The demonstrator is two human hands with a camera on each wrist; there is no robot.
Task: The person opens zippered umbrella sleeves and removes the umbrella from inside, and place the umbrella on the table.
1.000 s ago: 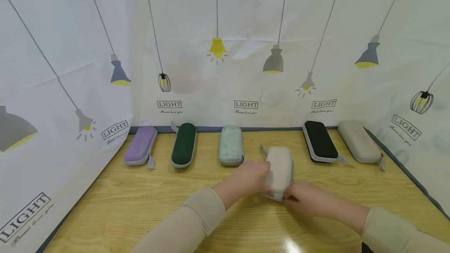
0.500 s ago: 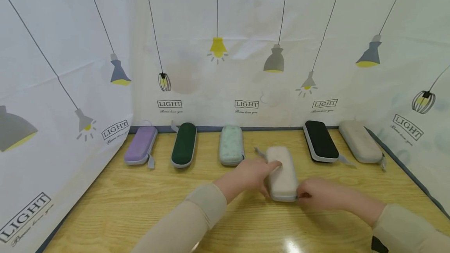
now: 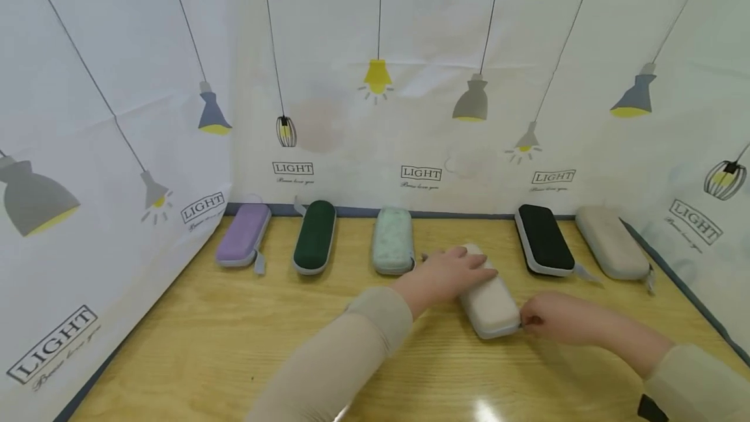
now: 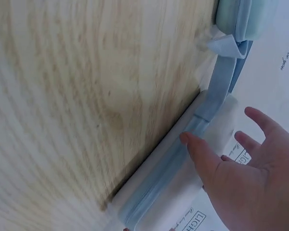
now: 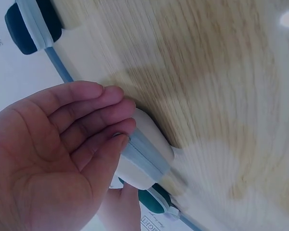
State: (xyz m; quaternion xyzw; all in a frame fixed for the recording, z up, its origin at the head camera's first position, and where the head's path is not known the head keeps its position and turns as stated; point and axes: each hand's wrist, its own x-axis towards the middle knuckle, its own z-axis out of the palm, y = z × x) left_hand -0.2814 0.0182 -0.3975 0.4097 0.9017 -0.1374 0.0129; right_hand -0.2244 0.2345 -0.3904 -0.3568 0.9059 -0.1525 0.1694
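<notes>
A cream zippered glasses case [image 3: 491, 311] lies slantwise on the wooden table, its light-blue zip band [image 4: 156, 185] closed along the side seen in the left wrist view. My left hand [image 3: 448, 275] rests across the case's far part, fingers spread and straight, the thumb touching the zip side. A blue-grey strap [image 4: 220, 82] sticks out from the far end. At the near right corner, my right hand [image 3: 559, 319] pinches what looks like the zip pull between thumb and forefinger; the fingertips mostly hide it. The other right fingers curl loosely beside the case [image 5: 156, 132].
Along the back edge lie more zippered cases: purple [image 3: 243, 234], dark green [image 3: 315, 234], mint [image 3: 392, 239], black [image 3: 546, 239] and beige [image 3: 612, 243]. A white cloth printed with lamps [image 3: 445, 18] hangs behind and on both sides. Bare wood [image 3: 234, 344] shows in front.
The case has swung, its near end moving right. My left fingers have spread over its top, where the thumb was before. My right hand has moved right with the corner. The head view has shifted slightly.
</notes>
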